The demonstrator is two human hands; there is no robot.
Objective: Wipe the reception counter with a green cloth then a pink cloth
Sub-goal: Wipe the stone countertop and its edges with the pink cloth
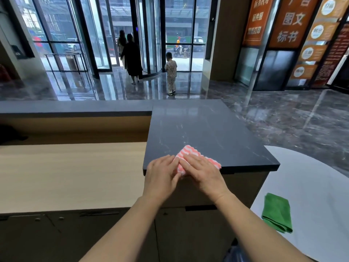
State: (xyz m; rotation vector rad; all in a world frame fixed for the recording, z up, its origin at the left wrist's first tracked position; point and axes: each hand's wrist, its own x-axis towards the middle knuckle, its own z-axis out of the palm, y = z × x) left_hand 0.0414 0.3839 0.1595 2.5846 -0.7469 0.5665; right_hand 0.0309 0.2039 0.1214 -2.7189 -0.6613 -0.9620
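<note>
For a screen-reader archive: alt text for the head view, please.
The left hand and right hand press a pink striped cloth flat near the front edge of a dark marble counter. A folded green cloth lies on a white surface to the right; people stand by glass doors.

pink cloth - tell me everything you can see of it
The pink cloth is striped pink and white in wavy bands, soft and woven-looking. Seemingly folded into a small pad, it lies flat at the near edge of the dark marbled counter top. The right hand presses flat on it, covering its middle; the left hand touches its left side with straight fingertips.
</note>
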